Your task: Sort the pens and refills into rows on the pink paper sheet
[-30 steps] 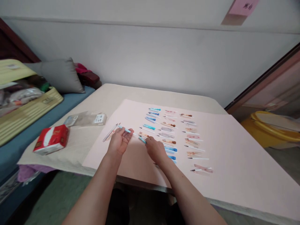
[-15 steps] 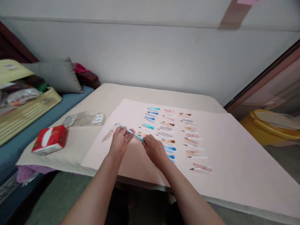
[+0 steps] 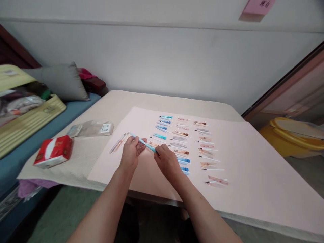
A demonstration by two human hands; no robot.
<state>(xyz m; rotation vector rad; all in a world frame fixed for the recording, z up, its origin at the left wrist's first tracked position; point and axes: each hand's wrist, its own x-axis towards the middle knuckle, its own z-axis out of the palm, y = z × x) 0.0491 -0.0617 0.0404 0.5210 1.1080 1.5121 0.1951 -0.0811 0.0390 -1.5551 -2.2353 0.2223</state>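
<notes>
My left hand and my right hand both pinch one light-blue pen, held just above a pink sheet. The left fingers close on its middle and the right fingers on its lower end. A clear pen tube lies on the sheet just left of my left hand. To the right, rows of several small pens and pen parts in blue, pink, clear and brown are laid out on the sheet.
The pink sheet covers a beige table. A red tissue pack and a clear plastic packet lie at the table's left. A bed with a grey pillow and a yellow case is further left. A yellow basin stands at right.
My right hand has brought the blue piece up against the pen in my left hand, so both hands now hold one joined pen. The hands moved slightly closer together.
</notes>
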